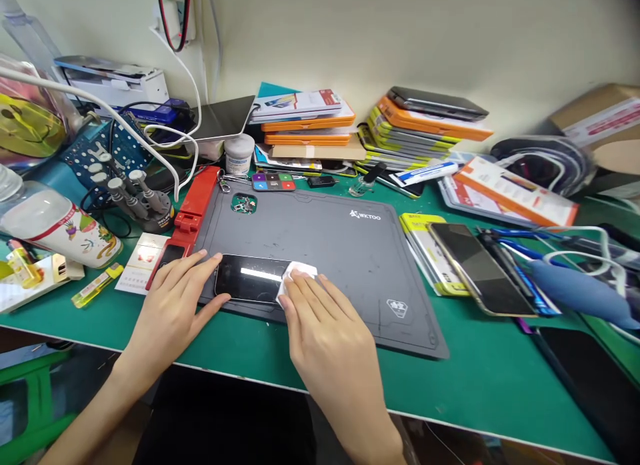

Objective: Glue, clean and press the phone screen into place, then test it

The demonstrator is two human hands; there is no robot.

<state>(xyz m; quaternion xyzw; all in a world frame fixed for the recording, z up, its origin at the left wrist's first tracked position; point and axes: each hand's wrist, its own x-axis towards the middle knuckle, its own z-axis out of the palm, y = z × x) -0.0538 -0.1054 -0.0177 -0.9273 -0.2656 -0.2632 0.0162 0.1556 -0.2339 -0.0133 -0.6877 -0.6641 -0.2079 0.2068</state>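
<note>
A black smartphone (245,282) lies face up on the grey work mat (350,265), a bright light reflected in its screen. My left hand (175,305) rests at the phone's left end, fingers stretched and spread, thumb and fingertips touching its edge. With my right hand (325,325) I press a folded white wipe (299,268) onto the right end of the screen. My right fingers lie close together over the wipe and cover part of it and of the phone.
Left of the mat stand a red hinged tool (193,215), a screwdriver holder (157,215) and a bottle (60,225). Stacked boxes (307,135) line the wall. On the right lie another phone (477,268), blue-handled tools and a dark phone (590,372) by the table edge.
</note>
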